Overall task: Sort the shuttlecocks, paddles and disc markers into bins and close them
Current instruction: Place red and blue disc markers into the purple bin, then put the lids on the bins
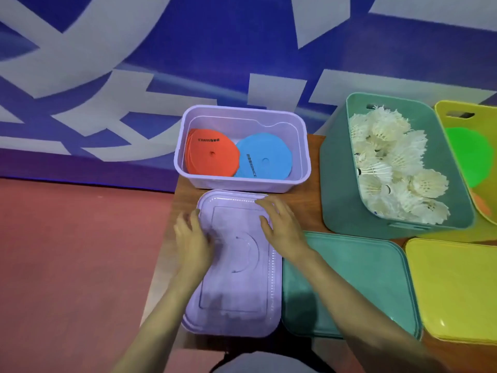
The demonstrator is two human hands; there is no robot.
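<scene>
Sorting appeared complete: disc markers (212,157) in the purple bin (242,184), shuttlecocks (392,168) in the green bin (338,184), paddles (468,154) in the yellow bin (484,119). No bin was closed. The right hand (282,227) lay on the purple lid (236,292) on the bench (309,205), fingers (266,204) spread flat. The left hand (192,240) was at the lid's edge, grip indeterminate.

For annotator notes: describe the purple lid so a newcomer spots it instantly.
On the wooden table, three lids line the near edge. The purple lid is leftmost, in front of the purple bin holding disc markers. Unlike the teal lid and yellow lid, it has the left hand and right hand on it.
</scene>
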